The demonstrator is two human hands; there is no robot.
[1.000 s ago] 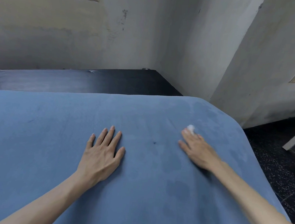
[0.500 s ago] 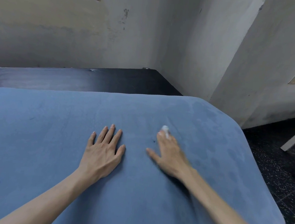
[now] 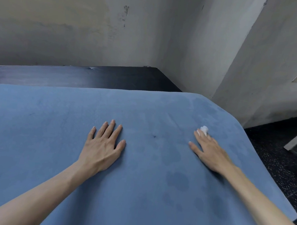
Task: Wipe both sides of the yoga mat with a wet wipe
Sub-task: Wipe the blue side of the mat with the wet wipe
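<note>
- The yoga mat (image 3: 138,191) lies flat in front of me, spread over a dark surface (image 3: 86,77) whose far strip shows beyond the mat's far edge. Its long axis runs across my view, left to right: it passes out of the picture on the left and ends on the right in a rounded corner.
- The mat's top is a soft, matte blue with a faint nap, like suede or microfibre. Darker blotches, damp-looking, are scattered over its right part, and a small dark speck sits between my hands.
- My left hand (image 3: 104,148) rests palm down on the mat, fingers straight and a little spread, thumb out to the right. It holds nothing.
- My right hand (image 3: 210,151) also lies flat, fingers stretched toward the far right corner. The wet wipe (image 3: 204,129) is a small white crumpled wad at my fingertips, pressed against the mat; most of it is hidden under the fingers, so I cannot tell its full shape.
- My two hands are well apart, both in the mat's right half.
- Behind stand rough, stained plaster walls (image 3: 150,32); to the right is a black speckled floor (image 3: 274,157).
</note>
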